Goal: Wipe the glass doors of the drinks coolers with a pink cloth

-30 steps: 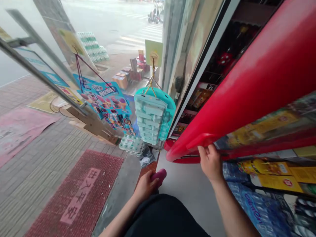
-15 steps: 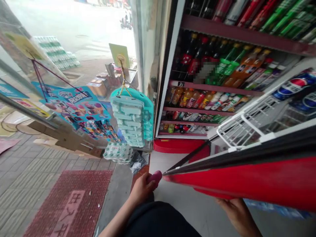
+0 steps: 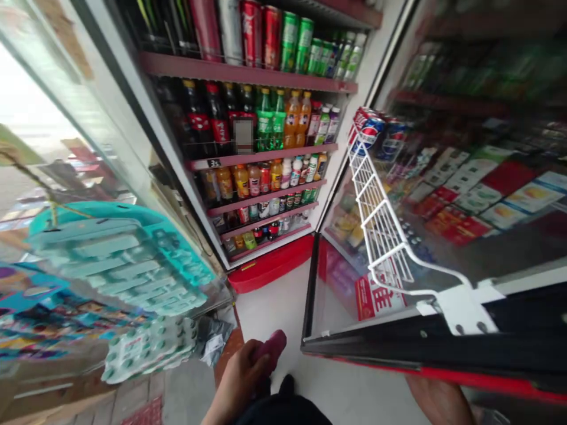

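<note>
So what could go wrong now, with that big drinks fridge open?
If the fridge door swings shut, its lower corner might bump the dark shoe, which looks close by. A hard jolt could also rattle the Pepsi can at the far end of the door's white wire rack. And the purple object could slip onto the floor: only the left hand grips it.

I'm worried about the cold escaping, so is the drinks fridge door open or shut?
Open. The glass door stands angled out from the red base, and the drink shelves are uncovered.
</note>
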Tool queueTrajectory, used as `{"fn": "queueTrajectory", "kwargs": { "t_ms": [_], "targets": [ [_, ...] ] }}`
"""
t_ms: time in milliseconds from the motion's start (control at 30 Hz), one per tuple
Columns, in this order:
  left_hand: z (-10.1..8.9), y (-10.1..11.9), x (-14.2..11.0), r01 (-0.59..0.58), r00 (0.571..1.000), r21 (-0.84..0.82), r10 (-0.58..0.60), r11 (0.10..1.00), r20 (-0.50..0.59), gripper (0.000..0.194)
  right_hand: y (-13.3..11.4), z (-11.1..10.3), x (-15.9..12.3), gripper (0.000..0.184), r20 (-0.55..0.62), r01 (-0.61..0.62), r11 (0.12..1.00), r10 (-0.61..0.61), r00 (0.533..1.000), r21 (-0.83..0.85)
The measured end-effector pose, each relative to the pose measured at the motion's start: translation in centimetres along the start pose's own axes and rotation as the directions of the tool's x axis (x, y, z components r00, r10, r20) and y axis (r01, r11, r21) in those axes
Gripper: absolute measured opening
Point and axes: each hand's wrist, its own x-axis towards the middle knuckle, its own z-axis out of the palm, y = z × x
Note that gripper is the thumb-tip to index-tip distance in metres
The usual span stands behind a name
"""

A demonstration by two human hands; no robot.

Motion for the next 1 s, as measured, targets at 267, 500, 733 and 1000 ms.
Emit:
{"fn": "queueTrajectory", "kwargs": {
  "t_ms": [267, 500, 733, 1000],
  "targets": [
    [4.2, 6.0, 1.5, -0.009, 0.968, -0.138, 0.043, 0.990, 0.247, 0.061, 1.2, -6.6, 0.3, 0.059, -0.298, 0.002, 0.979, 0.061, 0.952, 0.204],
    [5.8, 9.7, 3.8, 0.057, 0.915, -0.249, 0.049, 0.967, 0.399, 0.080, 3.1, -9.0, 2.0, 0.043, -0.591, 0.085, 0.994, -0.024, 0.807, 0.074],
    [4.4, 12.9, 7.4, 0.089, 0.858, -0.253, 0.055, 0.963, 0.511, 0.068, 10.7, -4.6, -4.0, 0.045, -0.609, -0.239, 0.970, 0.214, 0.763, 0.042],
    [1.2, 14.5, 11.4, 0.230, 0.738, -0.285, 0.024, 0.931, 0.675, 0.068, 9.2, 11.9, -3.9, 0.093, 0.132, -0.304, 0.936, 0.328, 0.935, -0.175]
  ]
}}
